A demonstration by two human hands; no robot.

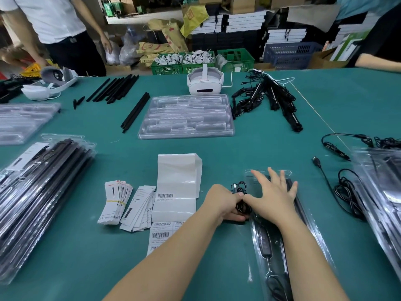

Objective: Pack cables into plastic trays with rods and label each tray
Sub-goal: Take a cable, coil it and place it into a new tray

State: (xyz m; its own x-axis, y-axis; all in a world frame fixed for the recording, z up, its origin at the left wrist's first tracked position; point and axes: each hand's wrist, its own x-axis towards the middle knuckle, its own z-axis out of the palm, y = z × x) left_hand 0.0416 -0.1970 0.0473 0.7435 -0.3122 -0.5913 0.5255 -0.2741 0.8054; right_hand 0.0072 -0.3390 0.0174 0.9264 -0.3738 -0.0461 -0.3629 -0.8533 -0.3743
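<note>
Head camera looks down on a green worktop (271, 137). Nearest on the right lies a narrow clear plastic tray (280, 233) holding black rods and a cable with an inline switch. The right hand (272, 193) is spread flat, fingers straight, pressing on the tray's far end. The left hand (225, 203) pinches a small coiled black cable (240, 197) at the tray's left edge. Just left of the hands lies a strip of barcode labels (171, 205), with banded paper cards (117, 202) beside it. A stack of packed trays (41, 192) sits far left; an empty clear tray (186, 116) lies mid-worktop, loose black rods (135, 112) beside it.
</note>
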